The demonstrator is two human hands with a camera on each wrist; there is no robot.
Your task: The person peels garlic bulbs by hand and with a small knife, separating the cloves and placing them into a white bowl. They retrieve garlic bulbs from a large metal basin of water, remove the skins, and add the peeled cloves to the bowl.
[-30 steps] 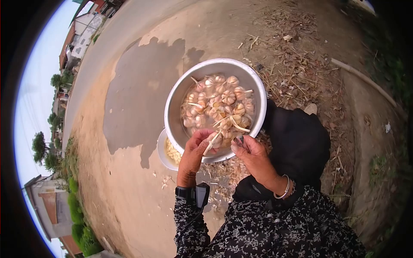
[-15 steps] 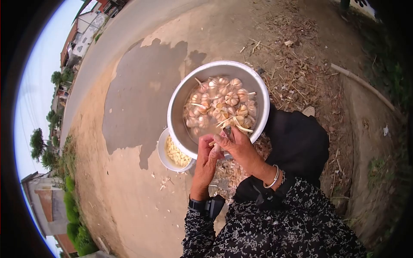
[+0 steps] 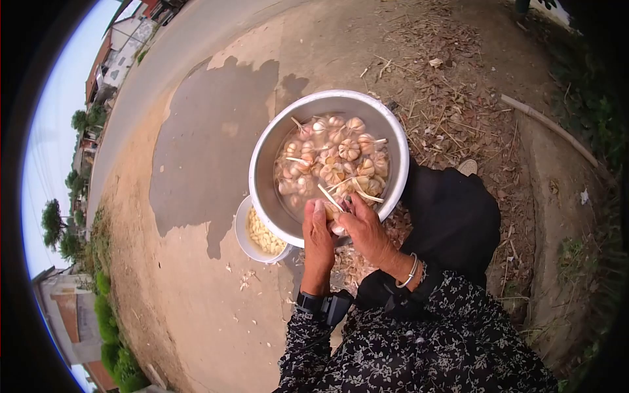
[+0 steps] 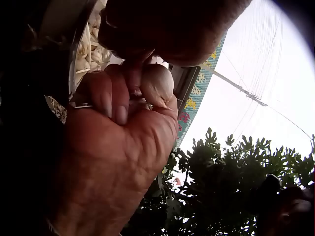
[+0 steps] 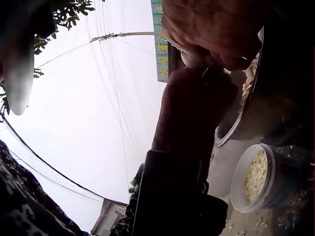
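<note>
Apparently peeling: pinching garlic bulb (image 4: 158, 83) in left hand (image 3: 319, 236), at near edge of basin (image 3: 265, 173), with right hand (image 3: 368, 232) against it; can't tell latter's hold. Next, likely calls for splitting bulb.

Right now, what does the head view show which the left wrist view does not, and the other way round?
Only the head view shows the small white tub of peeled cloves, the dark patch on the ground and the long pole lying at the right.

Only the left wrist view shows the teal sign with yellow lettering.

Both show the left hand and right hand close together at one garlic bulb, and the metal basin with more garlic in it.
</note>
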